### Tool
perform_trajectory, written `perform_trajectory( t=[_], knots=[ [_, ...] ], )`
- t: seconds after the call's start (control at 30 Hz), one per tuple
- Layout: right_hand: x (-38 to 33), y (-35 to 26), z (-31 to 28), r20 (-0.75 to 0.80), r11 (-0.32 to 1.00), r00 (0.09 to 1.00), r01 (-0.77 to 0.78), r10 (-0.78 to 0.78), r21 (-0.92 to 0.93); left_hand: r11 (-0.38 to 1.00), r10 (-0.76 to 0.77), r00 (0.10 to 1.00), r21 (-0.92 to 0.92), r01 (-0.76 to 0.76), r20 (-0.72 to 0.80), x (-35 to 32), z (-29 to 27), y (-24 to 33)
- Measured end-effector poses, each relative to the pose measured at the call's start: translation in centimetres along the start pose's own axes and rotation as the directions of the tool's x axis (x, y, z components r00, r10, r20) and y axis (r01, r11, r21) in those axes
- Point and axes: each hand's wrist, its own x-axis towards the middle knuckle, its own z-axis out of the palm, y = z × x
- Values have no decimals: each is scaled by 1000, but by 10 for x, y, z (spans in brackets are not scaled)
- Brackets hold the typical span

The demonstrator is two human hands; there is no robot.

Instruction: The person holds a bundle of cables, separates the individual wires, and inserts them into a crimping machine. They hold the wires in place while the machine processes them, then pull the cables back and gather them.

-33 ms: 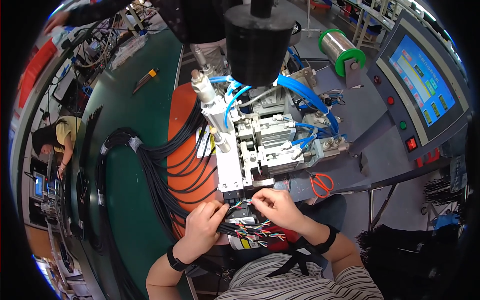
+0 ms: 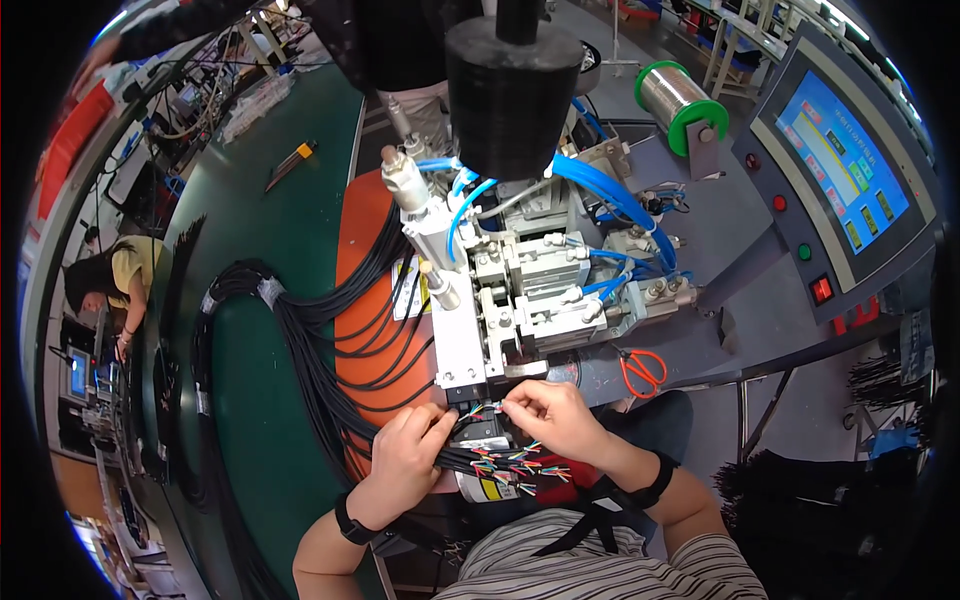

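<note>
Dark green matting covers the long tabletop (image 2: 290, 250), with an orange mat (image 2: 365, 250) laid at its near right edge under a small metal machine.

Seen from the head camera, the machine (image 2: 520, 290) is a block of bright machined steel and aluminium with a silver pneumatic cylinder, looped glossy blue air hoses (image 2: 610, 195) and a broad matt black drum (image 2: 510, 95) above it. A thick bundle of smooth black cables (image 2: 300, 350) curves across the green mat and the orange mat toward the tabletop's near edge, taped in places, and ends in a spray of thin coloured wires (image 2: 505, 462) with stripped tips.

The left hand (image 2: 405, 450), with a black band on its wrist, is closed around the bundle just behind the coloured ends. The right hand (image 2: 550, 412) pinches one thin wire between thumb and forefinger, its tip held just at the machine's lower front opening.

Orange-handled scissors (image 2: 640, 368) lie on the grey stand right of the machine. A spool of shiny wire with green flanges (image 2: 680, 100) sits farther back, and a slanted grey control panel (image 2: 840, 170) with a blue screen and round buttons stands at the right. A yellow-handled knife (image 2: 292, 162) lies toward the tabletop's far edge. Another person in a yellow top (image 2: 115, 275) bends over at the far left.
</note>
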Motion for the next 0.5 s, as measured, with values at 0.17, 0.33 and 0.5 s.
perform_trajectory(
  t=[0.17, 0.33, 0.5],
  knots=[
    [-2, -9, -5, 34, 998, 999, 26, -24, -61, 1000, -14, 1000, 6, 14, 28, 3, -1, 12],
    [-4, -9, 1, -2, 987, 999, 31, -32, -156, 992, -22, 997, -124, 13, -71, 1, 5, 0],
    [-9, -31, 8, -111, 980, 980, 178, -168, 89, 991, 9, 1000, -136, -12, -22, -3, 6, -11]
  ],
)
